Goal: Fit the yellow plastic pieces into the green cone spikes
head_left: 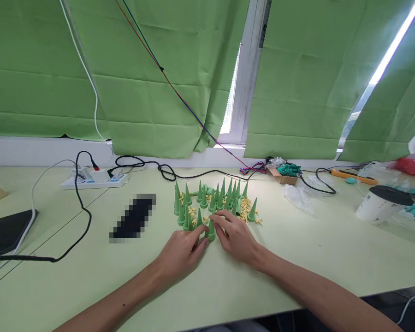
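Observation:
Between my two hands stands a small green cone point(211, 230) with a round base, upright on the table. My left hand point(184, 249) pinches it low, thumb and forefinger at the base. From the other side my right hand point(238, 236) has its fingertips closed about the upper part of the same cone. Several more green cones point(220, 199) stand upright in a cluster just beyond the hands, and one cone point(252, 211) is a little apart at the right. Small yellow pieces point(246, 207) lie scattered among them. My fingers partly cover the nearest cones.
Left of the cones lies a blurred-out dark object point(134, 217). A power strip point(95, 179) and black cable point(193, 177) run along the back. At the right are a lidded cup point(380, 207), a small cardboard box point(282, 177) and a plastic bag point(299, 197).

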A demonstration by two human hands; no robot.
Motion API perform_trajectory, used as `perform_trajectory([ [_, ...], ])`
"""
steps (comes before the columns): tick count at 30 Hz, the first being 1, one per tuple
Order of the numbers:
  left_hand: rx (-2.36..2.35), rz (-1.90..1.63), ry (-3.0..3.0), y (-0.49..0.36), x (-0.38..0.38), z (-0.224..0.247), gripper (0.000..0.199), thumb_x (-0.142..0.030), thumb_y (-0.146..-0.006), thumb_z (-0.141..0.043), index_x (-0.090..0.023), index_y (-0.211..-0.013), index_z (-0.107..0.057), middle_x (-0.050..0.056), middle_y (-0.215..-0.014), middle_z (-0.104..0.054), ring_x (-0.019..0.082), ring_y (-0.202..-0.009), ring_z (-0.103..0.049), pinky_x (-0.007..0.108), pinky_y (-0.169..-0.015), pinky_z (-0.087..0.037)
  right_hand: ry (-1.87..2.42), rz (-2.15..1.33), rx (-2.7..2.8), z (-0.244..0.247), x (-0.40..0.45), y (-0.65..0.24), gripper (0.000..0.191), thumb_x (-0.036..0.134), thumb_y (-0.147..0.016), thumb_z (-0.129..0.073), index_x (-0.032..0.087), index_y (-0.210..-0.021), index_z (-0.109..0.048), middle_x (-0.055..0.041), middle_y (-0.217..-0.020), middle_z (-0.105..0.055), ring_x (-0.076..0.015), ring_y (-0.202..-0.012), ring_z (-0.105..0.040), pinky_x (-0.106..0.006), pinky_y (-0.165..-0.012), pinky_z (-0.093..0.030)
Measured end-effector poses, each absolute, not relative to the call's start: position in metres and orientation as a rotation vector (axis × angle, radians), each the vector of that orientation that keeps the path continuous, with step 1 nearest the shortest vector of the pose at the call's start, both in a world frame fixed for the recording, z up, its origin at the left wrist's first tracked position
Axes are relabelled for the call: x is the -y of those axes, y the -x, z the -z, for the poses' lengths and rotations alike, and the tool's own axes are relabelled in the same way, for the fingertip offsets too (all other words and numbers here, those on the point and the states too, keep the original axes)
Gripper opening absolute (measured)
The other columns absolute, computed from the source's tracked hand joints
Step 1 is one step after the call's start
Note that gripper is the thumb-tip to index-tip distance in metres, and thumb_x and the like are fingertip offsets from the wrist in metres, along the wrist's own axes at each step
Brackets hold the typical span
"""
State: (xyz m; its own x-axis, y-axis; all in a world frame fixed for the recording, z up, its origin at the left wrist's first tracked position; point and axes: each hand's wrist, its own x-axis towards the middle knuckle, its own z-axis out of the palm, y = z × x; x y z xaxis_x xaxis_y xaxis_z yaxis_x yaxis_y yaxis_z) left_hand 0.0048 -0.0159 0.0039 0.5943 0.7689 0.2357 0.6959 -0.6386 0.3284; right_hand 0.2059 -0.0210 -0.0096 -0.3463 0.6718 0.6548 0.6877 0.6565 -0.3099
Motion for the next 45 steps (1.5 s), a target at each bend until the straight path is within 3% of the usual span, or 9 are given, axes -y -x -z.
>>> perform_trajectory([
  [4, -1.250, -0.565, -2.551, -0.005, 0.014, -0.004, 0.029, -0.036, -0.100, -0.040, -0.020, -0.119, -0.054, -0.004, -0.059, -0.058, 0.018, -0.051, -0.053, 0.026, -0.055, -0.030, 0.914, 0.044, 2.133, 0.009, 0.023, -0.208, 0.033, 0.008, -0.094, -0.043, 0.021, -0.121, -0.059, -0.0086, -0.109, -0.062, -0.0136, -0.076, -0.062, -0.024, -0.059, -0.047],
  [14, -1.224, -0.451, -2.569, -0.006, 0.014, -0.004, 0.025, -0.033, -0.098, -0.040, -0.019, -0.100, -0.061, -0.002, -0.059, -0.057, 0.018, -0.054, -0.053, 0.026, -0.055, -0.027, 0.710, 0.211, 2.163, 0.005, 0.027, -0.207, 0.029, 0.010, -0.095, -0.044, 0.021, -0.118, -0.059, -0.0076, -0.108, -0.062, -0.0092, -0.064, -0.055, -0.022, -0.049, -0.036],
  [23, -1.201, -0.414, -2.555, -0.008, 0.017, -0.006, 0.021, -0.033, -0.098, -0.041, -0.021, -0.098, -0.058, -0.004, -0.057, -0.051, 0.017, -0.052, -0.046, 0.027, -0.053, -0.023, 0.698, 0.169, 2.128, 0.005, 0.026, -0.207, 0.032, 0.007, -0.093, -0.044, 0.020, -0.119, -0.057, -0.0095, -0.108, -0.063, -0.0144, -0.086, -0.064, -0.022, -0.056, -0.046],
  [27, -1.216, -0.421, -2.514, -0.008, 0.016, -0.006, 0.021, -0.036, -0.097, -0.042, -0.022, -0.085, -0.050, -0.005, -0.057, -0.048, 0.016, -0.051, -0.044, 0.027, -0.052, -0.023, 0.694, 0.160, 2.023, 0.005, 0.027, -0.207, 0.040, 0.004, -0.092, -0.045, 0.020, -0.128, -0.052, -0.0093, -0.107, -0.065, -0.0157, -0.091, -0.064, -0.022, -0.057, -0.048],
  [31, -1.234, -0.407, -2.474, -0.008, 0.015, -0.004, 0.026, -0.040, -0.097, -0.043, -0.023, -0.078, -0.041, -0.005, -0.055, -0.047, 0.016, -0.051, -0.043, 0.027, -0.052, -0.024, 0.758, 0.156, 1.845, 0.004, 0.025, -0.208, 0.039, 0.005, -0.093, -0.047, 0.021, -0.128, -0.051, -0.0067, -0.102, -0.067, -0.0118, -0.073, -0.062, -0.021, -0.051, -0.044],
  [38, -1.194, -0.401, -2.422, -0.008, 0.015, -0.003, 0.027, -0.041, -0.096, -0.044, -0.023, -0.077, -0.038, -0.006, -0.054, -0.047, 0.015, -0.050, -0.041, 0.027, -0.051, -0.025, 0.942, 0.164, 1.918, 0.004, 0.019, -0.209, 0.018, 0.011, -0.094, -0.047, 0.018, -0.104, -0.060, -0.0032, -0.087, -0.066, -0.0088, -0.053, -0.050, -0.023, -0.049, -0.037],
  [45, -1.155, -0.422, -2.398, -0.008, 0.016, -0.005, 0.026, -0.039, -0.096, -0.044, -0.022, -0.076, -0.038, -0.005, -0.055, -0.048, 0.015, -0.050, -0.042, 0.027, -0.052, -0.024, 1.308, 0.185, 2.044, -0.001, 0.027, -0.207, 0.018, 0.016, -0.097, -0.045, 0.017, -0.106, -0.060, -0.0016, -0.079, -0.066, -0.0123, -0.060, -0.058, -0.024, -0.053, -0.031],
])
